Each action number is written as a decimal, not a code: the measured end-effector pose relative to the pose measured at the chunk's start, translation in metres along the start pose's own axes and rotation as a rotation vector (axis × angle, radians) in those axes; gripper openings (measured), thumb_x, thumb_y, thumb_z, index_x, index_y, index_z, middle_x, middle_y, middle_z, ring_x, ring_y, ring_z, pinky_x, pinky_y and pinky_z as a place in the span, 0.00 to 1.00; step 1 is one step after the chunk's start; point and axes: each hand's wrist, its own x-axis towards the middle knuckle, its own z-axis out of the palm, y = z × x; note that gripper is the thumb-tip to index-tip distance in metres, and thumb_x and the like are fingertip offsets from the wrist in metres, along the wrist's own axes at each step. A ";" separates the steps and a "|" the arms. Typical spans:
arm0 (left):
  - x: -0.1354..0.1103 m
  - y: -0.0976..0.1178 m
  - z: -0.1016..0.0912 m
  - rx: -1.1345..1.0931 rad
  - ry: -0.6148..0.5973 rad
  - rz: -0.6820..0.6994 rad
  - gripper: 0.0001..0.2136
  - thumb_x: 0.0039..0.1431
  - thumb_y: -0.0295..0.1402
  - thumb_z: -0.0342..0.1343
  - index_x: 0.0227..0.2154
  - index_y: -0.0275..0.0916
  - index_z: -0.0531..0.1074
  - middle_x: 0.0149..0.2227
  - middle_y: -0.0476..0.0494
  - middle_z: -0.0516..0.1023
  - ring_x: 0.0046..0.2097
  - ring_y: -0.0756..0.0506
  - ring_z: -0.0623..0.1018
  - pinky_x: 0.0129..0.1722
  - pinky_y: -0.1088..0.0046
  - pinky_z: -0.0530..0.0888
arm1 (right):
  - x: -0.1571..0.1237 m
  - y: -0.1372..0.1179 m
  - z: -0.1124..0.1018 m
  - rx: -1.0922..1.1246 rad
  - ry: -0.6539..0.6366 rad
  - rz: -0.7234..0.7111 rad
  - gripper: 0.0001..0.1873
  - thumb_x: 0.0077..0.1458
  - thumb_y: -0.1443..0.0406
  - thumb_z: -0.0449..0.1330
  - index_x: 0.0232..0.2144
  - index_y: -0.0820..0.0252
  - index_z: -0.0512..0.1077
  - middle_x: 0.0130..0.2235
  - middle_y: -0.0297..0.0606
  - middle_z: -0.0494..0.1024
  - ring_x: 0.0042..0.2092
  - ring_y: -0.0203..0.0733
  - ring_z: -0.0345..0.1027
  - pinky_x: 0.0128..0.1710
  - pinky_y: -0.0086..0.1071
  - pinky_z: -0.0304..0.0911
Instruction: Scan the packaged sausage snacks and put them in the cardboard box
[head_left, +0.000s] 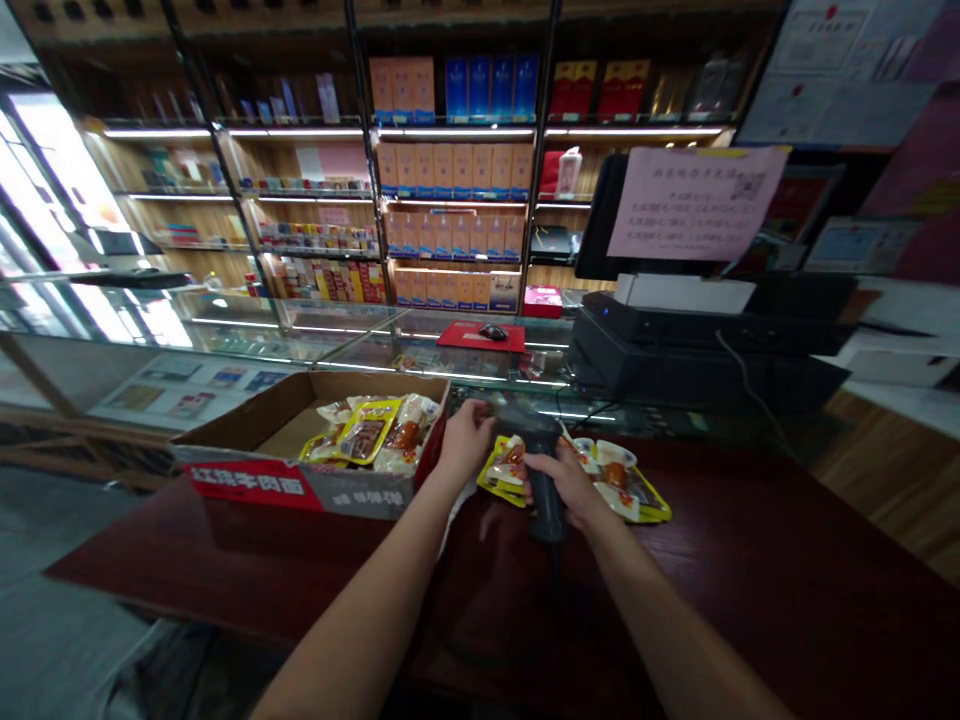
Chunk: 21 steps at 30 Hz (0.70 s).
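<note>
A black handheld barcode scanner (550,505) is gripped in my right hand (566,478), its blurred head pointing away from me and its cable hanging down at the front. My left hand (469,435) is beside the box's right end, close to the scanner's head. Its fingers are curled together, and what they hold, if anything, is hidden. Yellow-edged snack packets (504,470) lie on the dark red table between my hands. More vacuum-packed snacks (619,475) are piled right of the scanner. An open cardboard box (247,485) to the left contains several similar packets (367,432).
Behind the table runs a glass counter (360,335) with a mouse (491,332) on a red pad. At the right stand a black cash drawer (637,350) and a monitor with a pink notice (694,205). Shelves of boxed goods (457,170) line the back wall.
</note>
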 end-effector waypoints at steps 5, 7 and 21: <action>-0.005 -0.003 0.049 0.389 -0.308 -0.151 0.17 0.51 0.42 0.54 0.36 0.32 0.73 0.40 0.33 0.76 0.43 0.41 0.75 0.40 0.70 0.69 | -0.006 0.007 -0.054 0.037 0.161 -0.005 0.10 0.38 0.61 0.63 0.20 0.62 0.69 0.16 0.33 0.72 0.16 0.34 0.64 0.16 0.28 0.62; -0.009 -0.006 0.060 0.515 -0.376 -0.162 0.23 0.48 0.49 0.54 0.35 0.32 0.74 0.40 0.30 0.76 0.44 0.38 0.74 0.40 0.69 0.69 | -0.007 0.012 -0.067 0.033 0.195 -0.006 0.11 0.39 0.60 0.62 0.19 0.63 0.68 0.14 0.34 0.71 0.15 0.34 0.63 0.15 0.27 0.62; -0.013 -0.032 0.047 0.238 -0.109 -0.101 0.12 0.47 0.38 0.59 0.34 0.41 0.68 0.31 0.49 0.76 0.33 0.50 0.74 0.30 0.78 0.64 | -0.014 0.014 -0.064 0.044 0.219 0.009 0.11 0.40 0.62 0.63 0.29 0.61 0.69 0.18 0.29 0.71 0.17 0.33 0.64 0.16 0.27 0.62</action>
